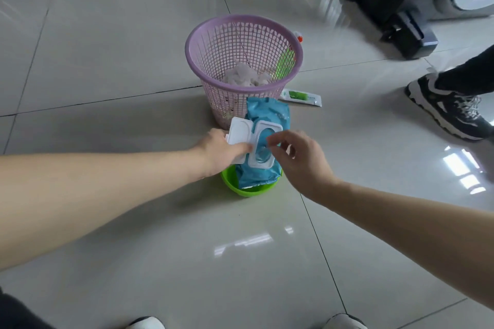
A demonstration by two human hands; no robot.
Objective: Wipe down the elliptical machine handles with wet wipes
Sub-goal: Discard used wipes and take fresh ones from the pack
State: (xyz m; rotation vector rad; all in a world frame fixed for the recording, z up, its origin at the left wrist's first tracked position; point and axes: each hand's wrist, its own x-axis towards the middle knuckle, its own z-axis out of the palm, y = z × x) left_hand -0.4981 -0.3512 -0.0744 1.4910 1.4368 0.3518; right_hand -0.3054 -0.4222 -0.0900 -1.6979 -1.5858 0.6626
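Blue wet wipes pack (267, 115) lies across a green bowl (248, 191) on the floor, against the pink basket (242, 21). The left hand (219, 148) pinches the white flip lid (240, 129) back. The right hand (300, 159) curls over the opening (260, 153); I cannot tell whether its grip holds a wipe. Best to pin the pack and draw one sheet straight up.

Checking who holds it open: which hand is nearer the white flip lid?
Left. The left hand holds the lid; the right hand hovers beside it, over the opening.
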